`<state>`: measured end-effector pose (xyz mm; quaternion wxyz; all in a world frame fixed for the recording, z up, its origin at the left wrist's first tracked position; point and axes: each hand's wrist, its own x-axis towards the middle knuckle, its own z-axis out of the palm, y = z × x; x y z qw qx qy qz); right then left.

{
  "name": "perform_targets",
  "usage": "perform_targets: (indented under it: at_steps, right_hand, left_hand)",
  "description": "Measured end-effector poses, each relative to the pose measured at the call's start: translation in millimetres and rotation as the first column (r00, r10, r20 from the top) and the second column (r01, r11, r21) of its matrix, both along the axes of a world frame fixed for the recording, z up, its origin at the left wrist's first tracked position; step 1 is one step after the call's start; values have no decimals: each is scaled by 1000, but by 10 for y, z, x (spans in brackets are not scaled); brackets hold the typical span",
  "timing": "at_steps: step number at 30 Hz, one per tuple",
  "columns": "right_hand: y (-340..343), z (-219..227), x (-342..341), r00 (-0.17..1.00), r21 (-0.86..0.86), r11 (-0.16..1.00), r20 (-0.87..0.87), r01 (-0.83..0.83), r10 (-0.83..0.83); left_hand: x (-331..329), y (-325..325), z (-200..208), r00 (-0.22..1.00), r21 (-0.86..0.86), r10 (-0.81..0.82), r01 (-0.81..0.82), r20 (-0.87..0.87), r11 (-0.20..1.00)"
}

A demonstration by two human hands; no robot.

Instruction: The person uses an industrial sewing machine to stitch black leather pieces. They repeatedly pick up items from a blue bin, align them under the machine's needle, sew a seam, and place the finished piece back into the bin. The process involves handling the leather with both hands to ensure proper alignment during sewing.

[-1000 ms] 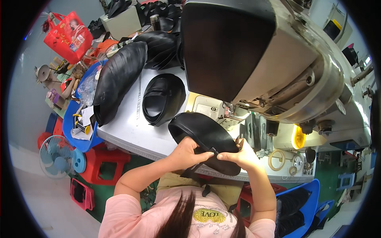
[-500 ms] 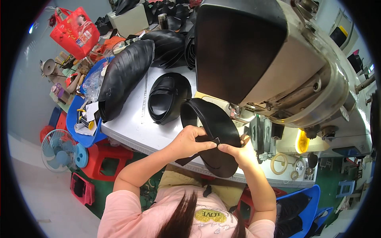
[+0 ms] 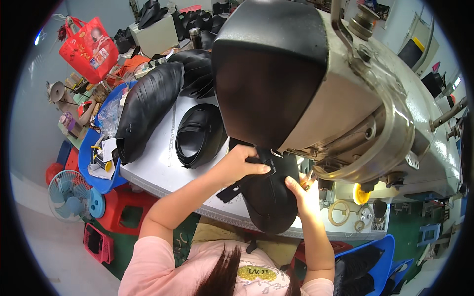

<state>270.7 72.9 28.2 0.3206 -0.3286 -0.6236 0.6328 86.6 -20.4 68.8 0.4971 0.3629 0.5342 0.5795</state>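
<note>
A black leather shoe upper [image 3: 271,204] lies in front of the sewing machine [image 3: 276,89], its toe end toward me and its far end under the machine head. My left hand [image 3: 247,163] pinches its left edge, with the thumb on top near a strap. A loose dark strap end hangs out beside that wrist. On the right edge, my right hand [image 3: 305,195] grips the upper with the thumb on top. Something small and amber shows between the right fingers, too small to name. The needle area is mostly hidden behind the machine head.
Left of the machine, another black upper [image 3: 200,135] stands on the white table [image 3: 148,172]. Beyond it lies a long nested stack of uppers [image 3: 150,111]. A blue tray [image 3: 101,182] adjoins the table's left edge. Blue bins [image 3: 387,251] with black pieces are at the lower right.
The upper has turned flatter, its outer face up, and slid under the machine head. My right hand has moved from the pinch beside my left thumb to the right edge. The view has shifted slightly.
</note>
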Motion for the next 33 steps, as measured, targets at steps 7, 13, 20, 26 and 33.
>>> perform_targets:
  at_steps: [7,13,20,26,33]
  right_hand:
    - [-223,75,-37,966,-352,918,-112,182,-234]
    - [-358,211,-141,955,-367,904,-110,219,-276]
    - [-315,-95,-137,942,-250,938,-175,239,-287]
    - [-320,-88,-153,952,-178,955,-155,236,-264]
    - [-214,-54,-234,959,248,927,-64,282,-275]
  left_hand:
    - [-110,281,723,956,-279,-194,129,-219,951]
    - [-263,404,893,923,-307,-222,123,-313,944]
    - [-330,480,825,916,-294,-212,110,-341,949]
    - [-352,492,768,915,-294,-213,111,-343,949]
    - [-387,604,748,908,-287,-217,115,-357,951]
